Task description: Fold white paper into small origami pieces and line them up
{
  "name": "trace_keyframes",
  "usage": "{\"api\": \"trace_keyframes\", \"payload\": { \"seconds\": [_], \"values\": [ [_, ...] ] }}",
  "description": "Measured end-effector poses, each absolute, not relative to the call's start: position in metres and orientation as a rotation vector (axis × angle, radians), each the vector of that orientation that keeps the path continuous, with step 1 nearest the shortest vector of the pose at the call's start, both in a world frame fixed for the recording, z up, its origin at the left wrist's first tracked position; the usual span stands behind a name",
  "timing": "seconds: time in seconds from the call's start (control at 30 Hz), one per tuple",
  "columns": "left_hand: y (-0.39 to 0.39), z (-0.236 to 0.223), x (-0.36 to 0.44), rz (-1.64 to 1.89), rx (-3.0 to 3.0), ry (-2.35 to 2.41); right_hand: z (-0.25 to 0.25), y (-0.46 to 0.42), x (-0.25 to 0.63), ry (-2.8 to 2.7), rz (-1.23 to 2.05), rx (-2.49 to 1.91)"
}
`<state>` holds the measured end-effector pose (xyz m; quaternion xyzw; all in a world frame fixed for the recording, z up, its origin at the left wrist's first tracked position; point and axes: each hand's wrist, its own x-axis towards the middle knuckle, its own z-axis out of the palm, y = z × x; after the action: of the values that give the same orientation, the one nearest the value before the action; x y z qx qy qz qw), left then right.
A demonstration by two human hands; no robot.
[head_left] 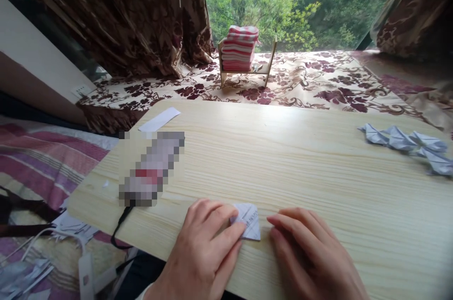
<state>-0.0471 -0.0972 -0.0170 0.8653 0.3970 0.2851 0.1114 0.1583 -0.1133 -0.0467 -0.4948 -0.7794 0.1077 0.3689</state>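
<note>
Near the front edge of the table, my left hand pinches a small piece of folded white paper between thumb and forefinger. Creases and some dark handwriting show on the paper; its left part is covered by my fingers. Just to the right, apart from the paper, is my right hand. Its fingers are gently curved, with a gap between thumb and forefinger and nothing held in it.
Several folded paper pieces lie at the table's right. A blurred-out object with a black strap and a paper strip lie at left. Beyond, a small rack holds folded cloths. A power strip is at lower left.
</note>
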Motion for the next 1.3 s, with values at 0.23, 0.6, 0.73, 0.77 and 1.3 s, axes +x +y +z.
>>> {"api": "trace_keyframes", "payload": {
  "seconds": [0.23,0.6,0.73,0.77,1.3],
  "values": [
    [-0.102,-0.032,-0.067,0.951,2.532,1.054,-0.047,-0.122,0.149,-2.022,0.339,-1.385],
    [-0.111,-0.039,-0.077,0.997,2.599,0.83,-0.045,-0.142,0.118,-1.968,0.136,-1.558],
    [-0.129,-0.05,-0.075,1.08,2.649,0.855,-0.049,-0.147,0.116,-2.001,0.032,-1.559],
    [-0.134,-0.052,-0.074,1.1,2.651,0.889,-0.05,-0.15,0.116,-2.016,0.014,-1.542],
    [-0.153,-0.051,-0.075,1.123,2.677,0.932,-0.059,-0.161,0.121,-2.043,-0.018,-1.321]
  ]
}}
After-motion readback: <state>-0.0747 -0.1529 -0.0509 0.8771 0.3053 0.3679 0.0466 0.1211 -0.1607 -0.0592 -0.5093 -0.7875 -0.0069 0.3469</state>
